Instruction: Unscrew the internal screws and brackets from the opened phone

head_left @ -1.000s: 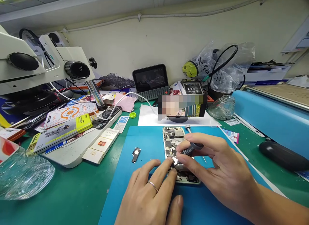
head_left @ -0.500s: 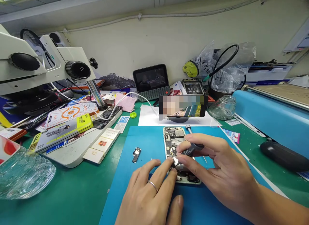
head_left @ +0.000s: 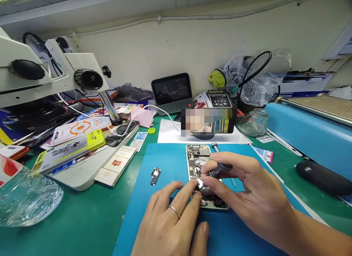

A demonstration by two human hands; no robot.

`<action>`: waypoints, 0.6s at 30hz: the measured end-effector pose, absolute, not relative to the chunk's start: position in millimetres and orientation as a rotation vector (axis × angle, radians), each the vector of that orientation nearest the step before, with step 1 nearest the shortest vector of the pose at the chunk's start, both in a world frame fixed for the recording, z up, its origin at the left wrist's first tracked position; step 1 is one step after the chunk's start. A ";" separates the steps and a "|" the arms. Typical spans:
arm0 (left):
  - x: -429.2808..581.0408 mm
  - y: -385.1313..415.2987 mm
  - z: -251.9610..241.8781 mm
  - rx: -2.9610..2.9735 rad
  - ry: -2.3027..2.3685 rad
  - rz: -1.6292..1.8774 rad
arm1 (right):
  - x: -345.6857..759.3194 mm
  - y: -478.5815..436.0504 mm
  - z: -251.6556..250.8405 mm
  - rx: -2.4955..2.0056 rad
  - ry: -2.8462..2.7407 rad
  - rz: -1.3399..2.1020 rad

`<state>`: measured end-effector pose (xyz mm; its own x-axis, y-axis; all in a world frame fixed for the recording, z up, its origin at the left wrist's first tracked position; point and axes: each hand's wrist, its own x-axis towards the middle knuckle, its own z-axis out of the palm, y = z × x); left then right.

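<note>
Fingers (head_left: 238, 160) still grip the screwdriver (head_left: 220, 169); the propped phone (head_left: 227, 125) shows a changed picture.

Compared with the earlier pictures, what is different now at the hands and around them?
Nothing was taken hold of or let go, and neither hand clearly moved. The screwdriver may have turned slightly in the right hand, but I cannot be sure. The image on the propped phone differs. Unchanged: the left hand touching the opened phone, the small black part on the blue mat.
</note>
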<state>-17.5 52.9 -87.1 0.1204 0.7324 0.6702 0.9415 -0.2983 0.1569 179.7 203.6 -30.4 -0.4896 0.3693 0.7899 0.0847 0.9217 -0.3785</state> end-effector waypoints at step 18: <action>-12.2 50.6 -82.1 -2.090 -1.683 -1.038 | 181.1 203.2 -23.0 -0.319 -2.114 0.275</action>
<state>-12.2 50.6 -82.1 0.0714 0.7409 0.6678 0.9294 -0.2925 0.2252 181.1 203.2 -23.0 -0.5184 0.3318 0.7882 0.1188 0.9407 -0.3178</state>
